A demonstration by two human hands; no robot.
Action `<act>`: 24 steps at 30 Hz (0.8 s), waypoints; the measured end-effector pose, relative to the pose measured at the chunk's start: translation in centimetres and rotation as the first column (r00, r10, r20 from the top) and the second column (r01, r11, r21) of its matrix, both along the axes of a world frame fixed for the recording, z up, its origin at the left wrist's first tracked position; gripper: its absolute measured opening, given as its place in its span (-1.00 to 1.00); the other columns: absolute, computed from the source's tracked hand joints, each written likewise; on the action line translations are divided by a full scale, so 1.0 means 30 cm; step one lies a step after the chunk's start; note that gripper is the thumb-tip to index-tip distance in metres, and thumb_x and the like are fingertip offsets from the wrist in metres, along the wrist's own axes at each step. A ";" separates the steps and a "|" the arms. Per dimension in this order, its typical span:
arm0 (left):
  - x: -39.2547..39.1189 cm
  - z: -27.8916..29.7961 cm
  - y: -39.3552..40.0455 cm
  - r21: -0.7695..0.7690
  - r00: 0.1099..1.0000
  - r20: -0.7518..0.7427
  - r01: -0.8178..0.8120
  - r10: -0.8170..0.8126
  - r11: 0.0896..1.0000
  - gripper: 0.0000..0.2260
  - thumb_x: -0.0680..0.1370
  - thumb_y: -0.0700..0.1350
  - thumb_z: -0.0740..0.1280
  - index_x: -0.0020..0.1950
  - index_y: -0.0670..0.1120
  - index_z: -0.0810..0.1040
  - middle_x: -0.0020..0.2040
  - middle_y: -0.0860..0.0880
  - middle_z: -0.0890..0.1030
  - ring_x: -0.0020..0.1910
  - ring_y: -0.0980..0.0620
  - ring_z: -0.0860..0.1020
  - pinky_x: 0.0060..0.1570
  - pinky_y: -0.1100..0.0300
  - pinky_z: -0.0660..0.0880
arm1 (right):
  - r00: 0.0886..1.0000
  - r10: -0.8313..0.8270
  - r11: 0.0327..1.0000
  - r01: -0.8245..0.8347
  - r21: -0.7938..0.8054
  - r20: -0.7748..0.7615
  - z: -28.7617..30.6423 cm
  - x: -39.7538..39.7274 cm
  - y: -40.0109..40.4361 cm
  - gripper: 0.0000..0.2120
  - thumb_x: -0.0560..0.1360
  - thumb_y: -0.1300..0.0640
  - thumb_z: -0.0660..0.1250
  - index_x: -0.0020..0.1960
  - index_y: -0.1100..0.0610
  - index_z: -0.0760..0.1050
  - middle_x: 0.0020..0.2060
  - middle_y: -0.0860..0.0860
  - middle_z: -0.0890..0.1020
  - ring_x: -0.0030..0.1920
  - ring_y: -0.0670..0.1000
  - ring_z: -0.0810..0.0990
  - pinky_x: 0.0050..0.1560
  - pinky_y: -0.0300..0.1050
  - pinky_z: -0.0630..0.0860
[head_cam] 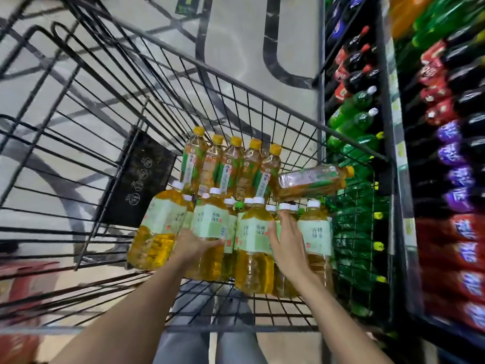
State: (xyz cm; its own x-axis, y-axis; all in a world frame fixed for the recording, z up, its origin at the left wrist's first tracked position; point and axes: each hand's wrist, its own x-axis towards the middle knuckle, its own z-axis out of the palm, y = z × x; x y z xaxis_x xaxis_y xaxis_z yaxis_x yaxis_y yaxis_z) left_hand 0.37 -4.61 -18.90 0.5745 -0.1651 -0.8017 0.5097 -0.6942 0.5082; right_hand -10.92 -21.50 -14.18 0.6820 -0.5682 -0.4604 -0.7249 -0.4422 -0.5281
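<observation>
Several large tea bottles with white caps and pale green labels stand in a black wire shopping cart (236,90). My left hand (194,245) grips one of them (210,224) around its lower label. My right hand (287,233) lies with straight fingers between two other large bottles (256,232), fingertips near a white cap (284,206). Behind them stands a row of smaller tea bottles with yellow caps (231,164). One more yellow-capped bottle (313,181) lies on its side at the right of the cart.
A shelf rack (391,158) at the right is packed with green, red, purple and dark soda bottles. A black plastic flap (139,179) hangs in the cart's left side. Grey patterned floor shows through the wires. Red packs (18,285) sit at lower left.
</observation>
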 end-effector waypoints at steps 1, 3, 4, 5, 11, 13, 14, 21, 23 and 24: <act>0.001 0.014 0.000 -0.010 1.000 -0.016 -0.008 0.008 1.000 -0.65 0.29 -0.17 0.59 -0.08 -0.01 0.48 -0.04 0.02 0.57 -0.08 0.07 0.53 -0.37 0.42 0.39 | 1.000 -0.009 1.000 0.009 0.011 -0.009 -0.007 -0.011 0.008 -0.52 0.63 0.00 0.05 0.50 0.14 0.12 0.44 0.06 0.29 0.42 0.02 0.25 0.35 -0.16 0.22; 0.006 0.037 0.007 -0.043 0.998 -0.040 -0.051 0.050 0.998 -0.67 0.28 -0.17 0.58 -0.11 -0.01 0.50 -0.05 0.02 0.60 -0.07 0.04 0.55 -0.33 0.34 0.46 | 0.999 -0.030 0.999 0.031 0.044 -0.028 -0.016 -0.030 0.033 -0.51 0.63 0.02 0.07 0.51 0.14 0.08 0.44 0.07 0.28 0.42 0.02 0.25 0.35 -0.16 0.21; 0.011 0.038 0.015 -0.064 0.996 -0.064 -0.059 0.055 0.996 -0.67 0.27 -0.14 0.59 -0.07 -0.02 0.53 -0.03 0.01 0.62 -0.04 0.03 0.57 -0.26 0.28 0.51 | 0.999 -0.041 0.998 0.043 0.055 -0.035 -0.021 -0.037 0.045 -0.50 0.63 0.03 0.08 0.51 0.14 0.06 0.43 0.07 0.27 0.41 0.01 0.25 0.35 -0.16 0.21; 0.016 0.050 0.022 -0.081 0.994 -0.094 -0.061 0.054 0.995 -0.63 0.27 -0.10 0.59 -0.01 -0.04 0.56 0.00 -0.01 0.64 -0.02 0.02 0.59 -0.19 0.23 0.53 | 0.998 -0.048 0.997 0.050 0.052 -0.044 -0.024 -0.042 0.058 -0.49 0.62 0.04 0.10 0.51 0.14 0.05 0.43 0.08 0.28 0.40 0.01 0.26 0.35 -0.16 0.22; 0.052 0.138 0.046 -0.167 0.989 -0.122 -0.109 0.089 0.980 -0.52 0.22 0.05 0.56 0.09 -0.04 0.61 0.02 -0.02 0.67 0.04 0.00 0.59 0.05 0.12 0.48 | 0.978 -0.166 0.986 0.162 -0.044 -0.125 -0.035 -0.024 0.142 -0.32 0.54 0.01 0.27 0.51 0.12 -0.02 0.33 0.05 0.33 0.31 0.01 0.31 0.23 -0.10 0.39; 0.062 0.162 0.059 -0.196 0.991 -0.100 -0.109 0.091 0.975 -0.61 0.26 -0.02 0.56 0.05 -0.03 0.61 -0.01 -0.03 0.68 0.01 0.02 0.61 -0.01 0.17 0.48 | 0.959 -0.254 0.967 0.257 0.002 -0.122 -0.049 0.001 0.155 -0.26 0.49 0.05 0.35 0.51 0.15 0.01 0.34 0.08 0.31 0.36 0.05 0.27 0.32 0.00 0.37; 0.067 0.171 0.067 -0.200 0.991 -0.095 -0.110 0.092 0.974 -0.62 0.26 -0.03 0.58 0.03 -0.04 0.62 -0.03 -0.03 0.69 -0.01 0.02 0.62 -0.02 0.17 0.50 | 0.950 -0.291 0.953 0.298 0.052 -0.114 -0.057 0.012 0.164 -0.23 0.46 0.09 0.39 0.51 0.16 0.03 0.37 0.11 0.29 0.39 0.07 0.24 0.37 0.04 0.32; 0.087 0.199 0.107 -0.189 0.997 -0.079 -0.023 0.008 0.982 -0.35 0.04 0.11 0.64 0.06 -0.08 0.61 -0.12 -0.02 0.71 -0.08 0.01 0.67 -0.02 0.06 0.59 | 0.927 -0.304 0.902 0.355 0.245 -0.221 -0.110 0.044 0.266 -0.27 0.38 -0.10 0.44 0.41 0.14 0.23 0.28 0.08 0.31 0.36 0.10 0.27 0.36 0.08 0.33; 0.092 0.201 0.117 -0.195 0.996 -0.091 -0.023 0.006 0.980 -0.36 0.11 0.03 0.61 0.13 -0.12 0.58 -0.09 -0.02 0.70 -0.09 0.05 0.66 -0.14 0.21 0.57 | 0.922 -0.305 0.886 0.366 0.284 -0.238 -0.118 0.042 0.257 -0.28 0.40 -0.12 0.41 0.42 0.14 0.21 0.29 0.07 0.32 0.36 0.09 0.28 0.37 0.05 0.32; 0.095 0.203 0.119 -0.200 0.995 -0.100 -0.039 0.019 0.979 -0.42 0.17 -0.04 0.59 0.15 -0.14 0.57 -0.09 -0.03 0.70 -0.10 0.07 0.66 -0.21 0.28 0.56 | 0.919 -0.304 0.876 0.373 0.307 -0.250 -0.122 0.040 0.252 -0.26 0.40 -0.13 0.40 0.43 0.15 0.19 0.30 0.08 0.31 0.37 0.09 0.27 0.39 0.05 0.29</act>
